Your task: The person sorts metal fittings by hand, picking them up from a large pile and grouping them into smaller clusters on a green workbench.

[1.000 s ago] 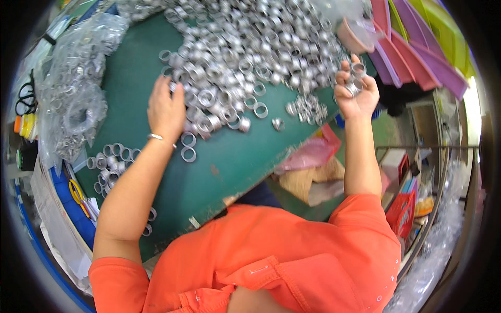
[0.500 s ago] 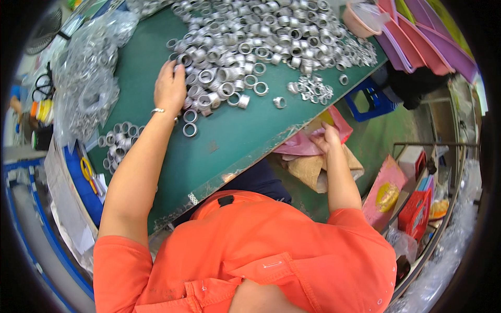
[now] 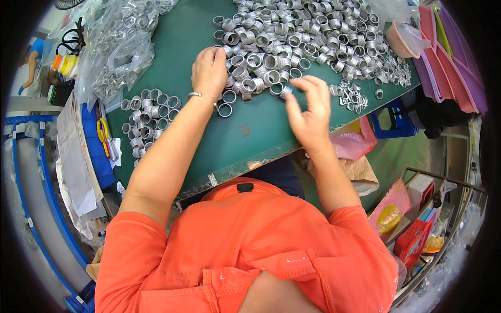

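A big heap of silver threaded metal rings (image 3: 313, 34) covers the far part of the green table (image 3: 203, 151). My left hand (image 3: 210, 75), with a bracelet at the wrist, rests against the heap's left edge, its fingers loosely curved beside the rings and no ring visible in it. Over the near edge of the heap is my right hand (image 3: 311, 112), thumb and fingers apart. A single ring (image 3: 285, 92) lies right by its thumb; I cannot tell whether they touch. Two loose rings (image 3: 225, 110) lie near my left wrist.
A smaller ring group (image 3: 148, 117) lies left of my left forearm. Small metal pieces (image 3: 352, 97) sit near the table's right edge. Beyond are plastic bags (image 3: 120, 57), yellow-handled scissors (image 3: 103, 130), a pink bowl (image 3: 402, 40), pink and purple bins (image 3: 443, 62), and a pink bag (image 3: 352, 144) below the edge.
My right hand has come up from the pink bag below the table edge to the ring heap. My left hand stays at the heap's left side. The whole view has shifted.
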The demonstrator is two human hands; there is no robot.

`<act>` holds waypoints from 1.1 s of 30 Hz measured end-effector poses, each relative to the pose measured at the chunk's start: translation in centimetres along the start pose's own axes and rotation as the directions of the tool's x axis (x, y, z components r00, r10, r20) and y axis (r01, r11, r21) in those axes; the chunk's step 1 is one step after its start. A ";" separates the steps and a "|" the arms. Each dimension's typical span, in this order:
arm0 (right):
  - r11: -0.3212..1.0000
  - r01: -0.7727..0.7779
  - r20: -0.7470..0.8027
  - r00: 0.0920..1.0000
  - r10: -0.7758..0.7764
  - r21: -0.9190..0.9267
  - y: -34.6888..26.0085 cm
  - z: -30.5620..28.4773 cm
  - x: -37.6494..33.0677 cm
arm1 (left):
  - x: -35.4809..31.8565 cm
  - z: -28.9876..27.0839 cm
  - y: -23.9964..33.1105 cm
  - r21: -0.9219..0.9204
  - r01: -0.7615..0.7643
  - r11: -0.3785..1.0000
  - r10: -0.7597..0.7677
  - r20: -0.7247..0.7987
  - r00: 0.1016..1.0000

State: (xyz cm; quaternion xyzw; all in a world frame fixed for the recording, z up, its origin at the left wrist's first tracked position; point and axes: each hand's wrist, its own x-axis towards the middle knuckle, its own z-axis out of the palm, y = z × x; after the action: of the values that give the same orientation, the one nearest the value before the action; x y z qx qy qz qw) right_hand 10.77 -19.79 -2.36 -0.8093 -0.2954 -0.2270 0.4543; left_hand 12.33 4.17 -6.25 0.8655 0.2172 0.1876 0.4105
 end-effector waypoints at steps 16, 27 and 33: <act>0.960 0.013 0.185 0.982 0.040 -0.279 -0.8 2.6 -1.3 | -8.4 -0.5 2.8 0.155 -0.033 0.987 0.036 -0.013 0.999; 0.971 -0.011 0.202 0.978 0.061 -0.238 -2.3 0.8 -5.1 | -14.1 -3.3 5.9 0.206 -0.611 0.764 0.593 0.146 0.792; 0.981 0.044 0.265 0.964 0.007 -0.187 -1.7 0.3 -5.5 | -14.5 -3.2 5.2 0.150 -0.695 0.703 0.663 0.216 0.717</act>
State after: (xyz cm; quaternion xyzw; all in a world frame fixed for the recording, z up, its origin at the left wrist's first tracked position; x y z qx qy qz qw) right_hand 5.66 -20.27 -4.93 -0.8693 -0.3378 -0.1487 0.3288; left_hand -0.29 -4.44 -2.38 0.9355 -0.1285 0.2369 0.2283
